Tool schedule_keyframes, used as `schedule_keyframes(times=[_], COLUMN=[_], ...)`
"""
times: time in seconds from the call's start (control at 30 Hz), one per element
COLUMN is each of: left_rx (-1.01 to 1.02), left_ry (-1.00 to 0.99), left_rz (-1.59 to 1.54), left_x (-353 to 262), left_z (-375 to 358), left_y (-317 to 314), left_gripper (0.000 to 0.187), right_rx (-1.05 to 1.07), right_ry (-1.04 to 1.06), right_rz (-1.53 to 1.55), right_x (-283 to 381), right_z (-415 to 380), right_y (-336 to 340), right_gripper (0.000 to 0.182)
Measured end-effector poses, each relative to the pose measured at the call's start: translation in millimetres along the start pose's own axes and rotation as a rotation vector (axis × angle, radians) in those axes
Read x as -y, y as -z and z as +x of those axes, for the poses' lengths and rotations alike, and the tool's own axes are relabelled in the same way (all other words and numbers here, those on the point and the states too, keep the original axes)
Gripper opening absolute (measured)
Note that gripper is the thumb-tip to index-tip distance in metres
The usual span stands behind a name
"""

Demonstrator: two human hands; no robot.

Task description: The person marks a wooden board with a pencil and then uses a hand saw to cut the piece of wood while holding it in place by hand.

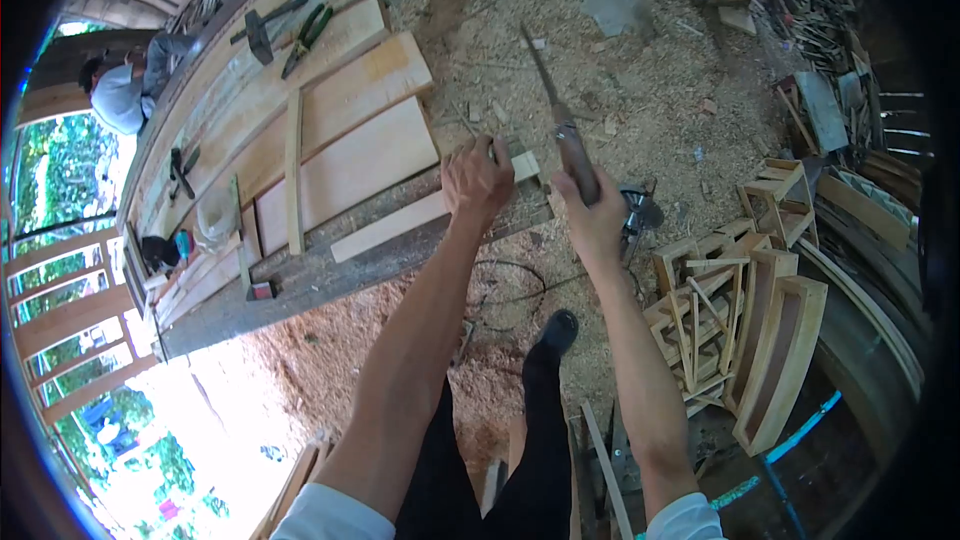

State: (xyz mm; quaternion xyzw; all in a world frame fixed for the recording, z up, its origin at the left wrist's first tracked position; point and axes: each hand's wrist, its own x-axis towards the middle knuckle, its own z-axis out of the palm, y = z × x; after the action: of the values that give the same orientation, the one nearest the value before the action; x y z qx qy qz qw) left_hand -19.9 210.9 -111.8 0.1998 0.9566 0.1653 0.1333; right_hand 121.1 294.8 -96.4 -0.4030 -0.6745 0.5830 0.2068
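My right hand is closed round the wooden handle of a narrow-bladed tool, its dark pointed blade directed up and away from me. Bent fingers of my left hand press on a pale wooden strip at the bench's near edge; whether they pinch anything else is hidden. The strip extends out on both sides of that hand. Beyond it, wide light boards lie side by side on the bench, with a thin slat across them.
A hammer, pliers and a small square lie on the bench. Wooden frames are stacked at right. Another person sits at upper left. Shavings cover the ground.
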Motion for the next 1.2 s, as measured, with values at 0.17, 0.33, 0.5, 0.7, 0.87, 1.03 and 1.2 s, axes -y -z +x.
schedule_keyframes(times=[0.17,0.33,0.5,0.7,0.87,1.03,1.2], left_rx=[-0.024,-0.048,-0.006,-0.009,0.072,0.082,0.121], left_ry=[-0.068,-0.079,-0.070,-0.137,-0.289,-0.439,-0.452], left_rz=[0.046,0.056,0.044,0.046,0.066,0.050,0.037], left_x=[1.5,-0.2,1.0,6.6,25.3,31.6,32.6], left_z=[3.4,4.8,4.4,4.9,7.3,10.9,9.8], left_y=[-3.8,-3.9,-1.8,-5.5,-10.6,-7.5,-6.0], left_gripper=[0.035,0.034,0.033,0.034,0.045,0.044,0.043], right_rx=[0.083,0.146,0.143,0.158,0.158,0.194,0.167], right_ry=[-0.232,-0.184,-0.144,-0.096,-0.134,-0.151,-0.183], right_rz=[0.248,0.184,0.157,-0.092,-0.136,-0.152,-0.166], right_x=[11.7,-4.1,-12.8,-15.4,9.5,10.7,34.4], right_z=[-62.0,-83.5,-80.9,-80.2,-85.6,-82.1,-94.9], right_y=[34.8,46.8,33.0,28.4,22.9,19.5,27.6], right_gripper=[0.047,0.046,0.046,0.044,0.043,0.035,0.031])
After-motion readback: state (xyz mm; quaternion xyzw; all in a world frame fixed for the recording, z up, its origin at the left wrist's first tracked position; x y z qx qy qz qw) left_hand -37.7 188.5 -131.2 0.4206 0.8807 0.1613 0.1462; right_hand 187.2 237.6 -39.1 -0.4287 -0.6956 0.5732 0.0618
